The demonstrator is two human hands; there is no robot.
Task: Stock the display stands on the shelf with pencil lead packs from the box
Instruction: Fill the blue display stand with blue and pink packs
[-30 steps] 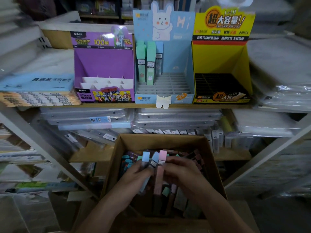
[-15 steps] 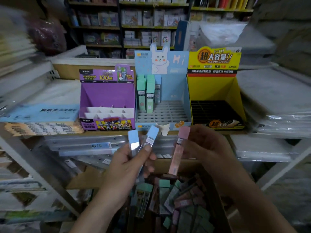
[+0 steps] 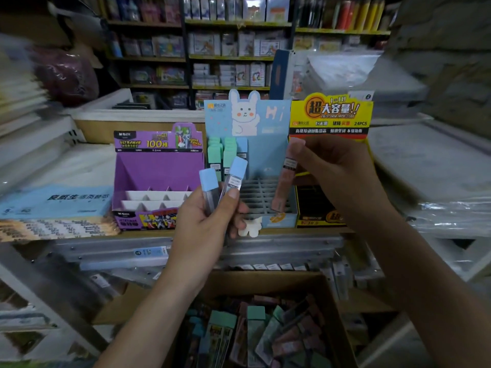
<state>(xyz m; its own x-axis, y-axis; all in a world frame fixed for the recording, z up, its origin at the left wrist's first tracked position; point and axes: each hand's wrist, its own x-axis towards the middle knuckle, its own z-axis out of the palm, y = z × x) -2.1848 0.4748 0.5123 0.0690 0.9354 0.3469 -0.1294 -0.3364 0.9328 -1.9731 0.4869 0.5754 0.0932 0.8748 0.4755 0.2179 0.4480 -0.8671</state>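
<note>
Right hand (image 3: 334,176) pinches a slim pink lead pack (image 3: 283,187): seat it upright in the pale-blue cardboard stand (image 3: 265,155)'s grid; left hand (image 3: 204,227) clasps two blue-capped packs (image 3: 237,173)

I find the frame dim, colours muted. Wide-angle stretch and blur smear the edges, worst on the left stacks (image 3: 21,102). The central stands (image 3: 156,166) read fairly sharp. Faint glare marks the plastic wrap (image 3: 451,208). The box (image 3: 265,284) sits in shadow.
</note>
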